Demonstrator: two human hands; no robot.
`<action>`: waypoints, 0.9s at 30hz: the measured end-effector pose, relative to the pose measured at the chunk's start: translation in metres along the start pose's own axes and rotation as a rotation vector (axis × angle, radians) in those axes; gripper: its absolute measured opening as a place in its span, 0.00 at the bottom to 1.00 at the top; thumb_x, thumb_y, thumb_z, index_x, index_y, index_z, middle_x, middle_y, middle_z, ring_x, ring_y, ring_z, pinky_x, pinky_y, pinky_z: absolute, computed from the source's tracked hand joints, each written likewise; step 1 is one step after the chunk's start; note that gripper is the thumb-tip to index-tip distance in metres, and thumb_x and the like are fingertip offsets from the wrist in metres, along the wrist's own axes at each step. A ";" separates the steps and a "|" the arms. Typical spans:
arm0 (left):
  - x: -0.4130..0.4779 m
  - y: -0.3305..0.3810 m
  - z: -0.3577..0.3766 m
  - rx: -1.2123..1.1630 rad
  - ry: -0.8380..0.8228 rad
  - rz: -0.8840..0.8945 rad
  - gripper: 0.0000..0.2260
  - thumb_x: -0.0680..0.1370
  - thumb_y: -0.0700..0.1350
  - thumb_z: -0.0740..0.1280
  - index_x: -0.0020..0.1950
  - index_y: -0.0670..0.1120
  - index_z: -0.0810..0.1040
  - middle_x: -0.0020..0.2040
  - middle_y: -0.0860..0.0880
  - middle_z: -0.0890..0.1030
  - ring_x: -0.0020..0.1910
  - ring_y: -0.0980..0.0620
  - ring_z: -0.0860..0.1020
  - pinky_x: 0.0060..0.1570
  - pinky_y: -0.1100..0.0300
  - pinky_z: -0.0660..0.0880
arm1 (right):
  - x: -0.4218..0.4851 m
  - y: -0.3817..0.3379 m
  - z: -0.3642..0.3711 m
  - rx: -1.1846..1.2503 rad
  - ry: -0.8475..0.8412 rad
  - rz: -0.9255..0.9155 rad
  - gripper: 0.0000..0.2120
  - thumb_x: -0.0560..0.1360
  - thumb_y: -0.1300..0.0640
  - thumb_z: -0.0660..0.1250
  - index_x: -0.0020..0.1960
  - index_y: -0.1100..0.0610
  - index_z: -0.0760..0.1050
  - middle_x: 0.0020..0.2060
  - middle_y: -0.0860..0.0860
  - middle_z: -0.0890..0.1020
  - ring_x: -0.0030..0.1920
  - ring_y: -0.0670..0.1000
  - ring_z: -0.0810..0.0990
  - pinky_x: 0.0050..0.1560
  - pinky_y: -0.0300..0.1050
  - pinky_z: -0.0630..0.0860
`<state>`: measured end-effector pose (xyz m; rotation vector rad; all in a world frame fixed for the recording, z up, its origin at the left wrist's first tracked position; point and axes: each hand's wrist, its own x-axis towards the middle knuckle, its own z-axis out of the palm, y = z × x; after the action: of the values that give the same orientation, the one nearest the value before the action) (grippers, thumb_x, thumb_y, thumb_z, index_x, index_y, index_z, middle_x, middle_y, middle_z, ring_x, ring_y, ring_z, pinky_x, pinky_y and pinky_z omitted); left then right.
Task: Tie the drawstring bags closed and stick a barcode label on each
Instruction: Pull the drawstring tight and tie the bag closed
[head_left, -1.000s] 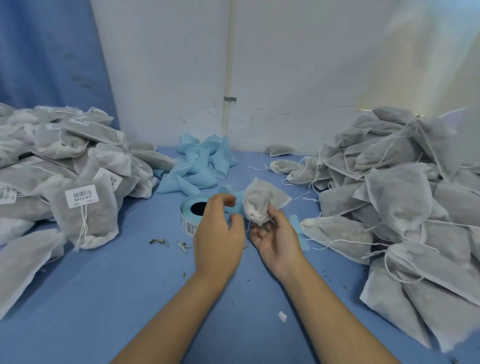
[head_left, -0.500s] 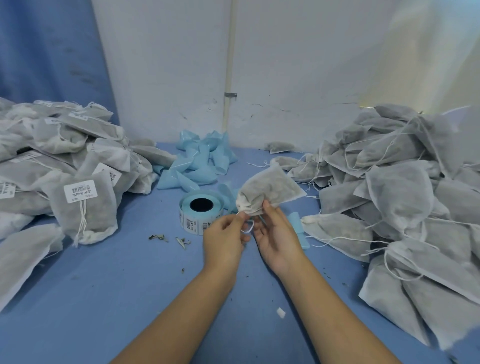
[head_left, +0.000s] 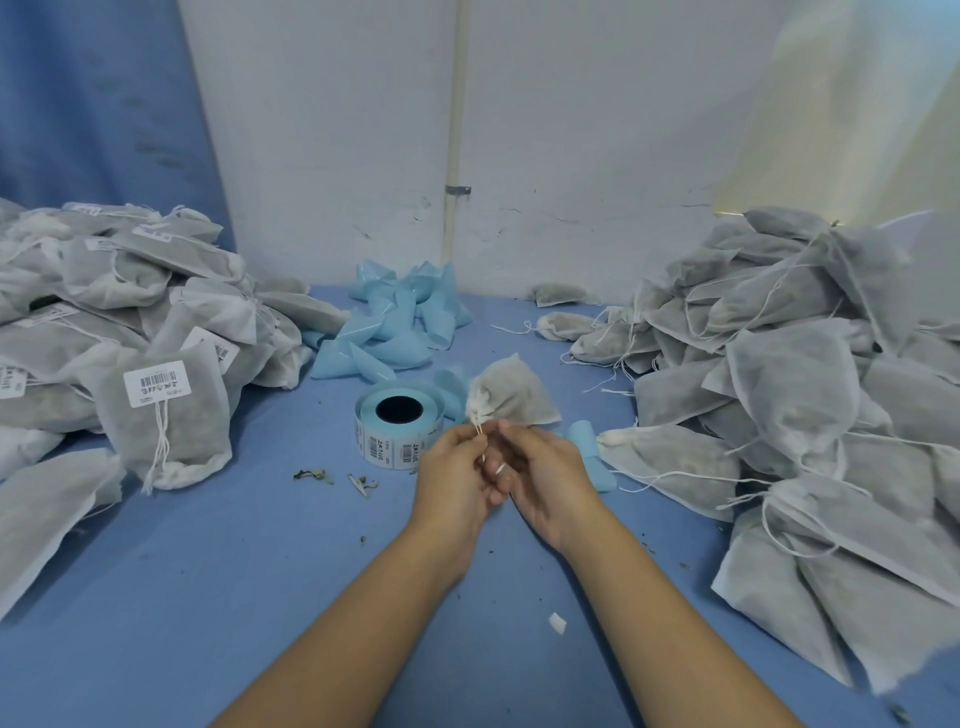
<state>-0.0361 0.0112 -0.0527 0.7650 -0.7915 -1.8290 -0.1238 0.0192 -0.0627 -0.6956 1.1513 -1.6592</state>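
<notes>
A small grey drawstring bag (head_left: 514, 395) hangs just above my two hands at the centre of the blue table, its gathered white neck pointing down-left. My left hand (head_left: 454, 480) pinches the bag's white drawstring (head_left: 479, 431) between thumb and fingertips. My right hand (head_left: 545, 478) is curled close against it, fingers on the same string. A roll of barcode labels (head_left: 397, 426) on blue backing stands just left of the bag, behind my left hand.
A pile of labelled, tied bags (head_left: 166, 410) fills the left side. A larger heap of unlabelled bags (head_left: 789, 395) with loose strings covers the right. Crumpled blue backing strips (head_left: 395, 327) lie at the back by the wall. Leaf scraps (head_left: 358, 480) dot the table (head_left: 234, 597).
The bag has turned and dropped a little, its neck drawn tighter. Both hands have come together below it on the drawstring; the left hand left the area of the label roll.
</notes>
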 end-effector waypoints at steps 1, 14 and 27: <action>0.001 0.001 0.000 -0.044 -0.021 0.001 0.09 0.80 0.32 0.54 0.48 0.40 0.72 0.25 0.49 0.65 0.21 0.57 0.65 0.19 0.66 0.62 | 0.000 0.000 0.001 -0.048 -0.009 -0.019 0.09 0.79 0.61 0.62 0.41 0.60 0.73 0.34 0.53 0.77 0.33 0.49 0.76 0.38 0.41 0.74; 0.009 0.006 -0.014 0.336 -0.076 0.158 0.16 0.78 0.31 0.55 0.58 0.46 0.75 0.25 0.47 0.69 0.21 0.53 0.69 0.21 0.64 0.63 | -0.002 0.006 0.003 -0.108 -0.044 -0.051 0.04 0.77 0.62 0.66 0.44 0.58 0.76 0.38 0.51 0.80 0.38 0.49 0.78 0.45 0.41 0.77; 0.007 -0.001 -0.022 0.918 -0.013 0.496 0.06 0.80 0.37 0.60 0.52 0.47 0.72 0.26 0.56 0.72 0.25 0.64 0.73 0.28 0.72 0.66 | 0.002 -0.001 0.002 0.258 0.005 0.059 0.04 0.79 0.65 0.62 0.48 0.63 0.75 0.44 0.56 0.79 0.46 0.54 0.79 0.55 0.45 0.76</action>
<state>-0.0218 0.0007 -0.0681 0.9911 -1.6960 -0.9763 -0.1236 0.0169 -0.0612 -0.4895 0.9303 -1.7214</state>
